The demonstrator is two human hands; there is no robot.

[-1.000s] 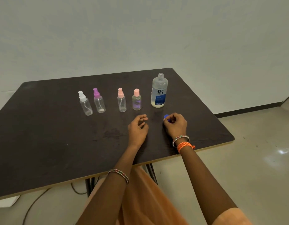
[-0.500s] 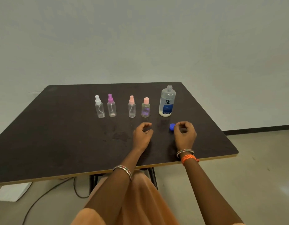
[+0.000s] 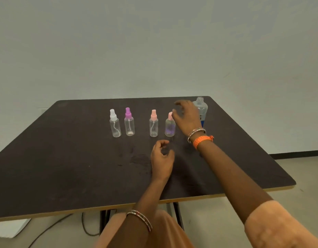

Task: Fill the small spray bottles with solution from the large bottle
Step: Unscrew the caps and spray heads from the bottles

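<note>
My right hand (image 3: 186,116) was smeared by motion, its fingertips too soft to count, and it covered most of the large bottle (image 3: 202,109), whose label showed only as a blue sliver. It also hid the edge of the nearest pink-capped spray bottle (image 3: 169,127). My right sleeve (image 3: 279,228) and my lap ran off the bottom edge. I could not tell whether my left hand (image 3: 161,158) touched the table (image 3: 65,158)

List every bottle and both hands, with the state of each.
Large bottle: upright, uncapped.
White-top bottle: upright, capped.
Purple-top bottle: upright, capped.
Pink-top bottle: upright, capped.
Rightmost small bottle: upright, capped.
Right hand: open, empty.
Left hand: loosely curled, empty.
</note>
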